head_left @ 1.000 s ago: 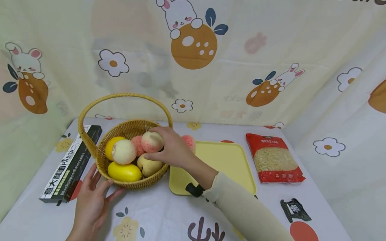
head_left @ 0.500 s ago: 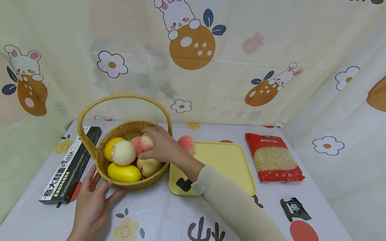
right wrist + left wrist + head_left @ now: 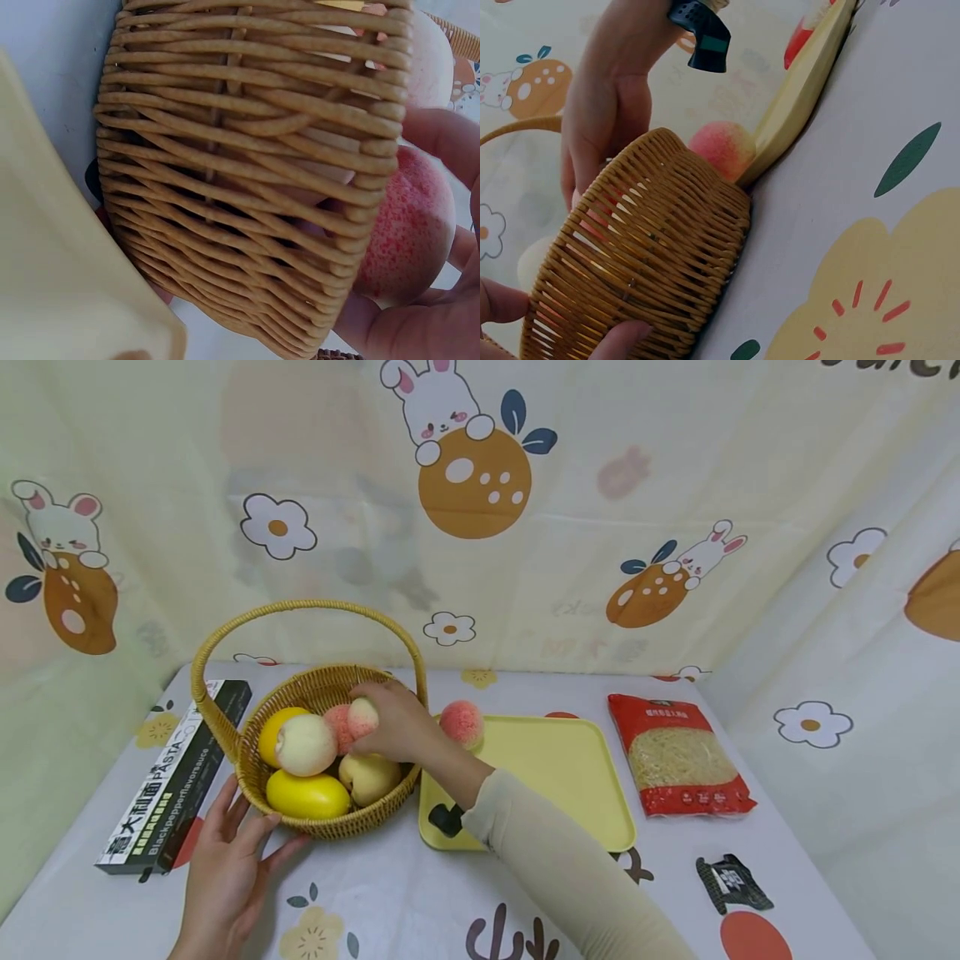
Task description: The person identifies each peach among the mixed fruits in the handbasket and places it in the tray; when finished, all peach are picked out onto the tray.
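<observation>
My right hand (image 3: pixel 397 722) reaches into the wicker basket (image 3: pixel 341 827) and grips a pink-and-cream peach (image 3: pixel 363 718). In the right wrist view, thumb and fingers curl round that peach (image 3: pixel 411 225) just inside the rim. My left hand (image 3: pixel 225 868) touches the basket's front left side with spread fingers; the left wrist view has its thumb (image 3: pixel 622 341) against the weave. Around the gripped peach lie a pale peach (image 3: pixel 306 745), a pink peach (image 3: pixel 339 727), a yellow-orange fruit (image 3: pixel 277 733), a long yellow fruit (image 3: pixel 307 795) and a tan, pear-like fruit (image 3: pixel 371 779).
Another peach (image 3: pixel 462 724) sits at the corner of the yellow tray (image 3: pixel 558 777), right of the basket. A pasta box (image 3: pixel 172 785) lies left. Farther right are a red noodle bag (image 3: pixel 681 756) and a small black packet (image 3: pixel 733 883). The basket's tall handle (image 3: pixel 307 605) arches overhead.
My right hand has shifted left and slightly deeper into the basket with the peach, bringing it beside the pink one. My left hand has stayed at the basket's side.
</observation>
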`<action>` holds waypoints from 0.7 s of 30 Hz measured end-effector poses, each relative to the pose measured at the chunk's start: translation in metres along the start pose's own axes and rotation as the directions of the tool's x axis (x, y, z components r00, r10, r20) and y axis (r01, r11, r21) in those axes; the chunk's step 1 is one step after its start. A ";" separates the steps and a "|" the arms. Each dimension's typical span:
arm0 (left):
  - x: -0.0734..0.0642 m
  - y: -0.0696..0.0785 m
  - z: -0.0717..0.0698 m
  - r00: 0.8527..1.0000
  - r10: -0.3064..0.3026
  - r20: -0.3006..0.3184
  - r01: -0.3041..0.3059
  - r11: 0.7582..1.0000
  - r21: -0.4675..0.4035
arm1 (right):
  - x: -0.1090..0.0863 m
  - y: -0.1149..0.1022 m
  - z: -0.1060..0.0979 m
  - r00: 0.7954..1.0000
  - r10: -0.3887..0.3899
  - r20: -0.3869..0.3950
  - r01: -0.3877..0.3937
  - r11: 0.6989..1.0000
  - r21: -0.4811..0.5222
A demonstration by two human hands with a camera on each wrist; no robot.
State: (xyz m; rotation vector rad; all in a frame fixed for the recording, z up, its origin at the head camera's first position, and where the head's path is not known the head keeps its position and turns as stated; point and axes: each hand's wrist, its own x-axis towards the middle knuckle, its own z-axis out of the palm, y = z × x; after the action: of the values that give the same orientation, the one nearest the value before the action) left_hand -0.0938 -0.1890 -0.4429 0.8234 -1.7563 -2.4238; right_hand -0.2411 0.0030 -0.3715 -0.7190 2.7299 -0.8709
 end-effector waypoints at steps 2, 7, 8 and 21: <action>0.000 0.000 0.000 1.000 0.000 -0.001 0.000 1.000 0.003 | 0.000 0.000 0.001 1.000 0.001 -0.011 -0.001 1.000 0.000; 0.000 0.000 0.001 1.000 0.003 0.002 -0.003 1.000 0.000 | -0.001 0.002 0.001 1.000 0.000 -0.031 0.000 1.000 -0.004; 0.000 0.000 0.001 1.000 0.003 0.001 -0.003 1.000 -0.002 | -0.002 0.002 0.001 0.999 0.000 -0.033 0.000 1.000 -0.001; 0.000 0.000 0.001 1.000 -0.004 -0.005 0.004 1.000 0.010 | -0.016 0.000 -0.009 0.999 -0.014 -0.036 0.016 0.998 0.063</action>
State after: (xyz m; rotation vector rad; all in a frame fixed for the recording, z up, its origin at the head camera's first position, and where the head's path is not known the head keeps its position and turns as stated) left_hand -0.0942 -0.1878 -0.4428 0.8340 -1.7689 -2.4151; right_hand -0.2303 0.0155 -0.3644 -0.7196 2.7169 -0.9782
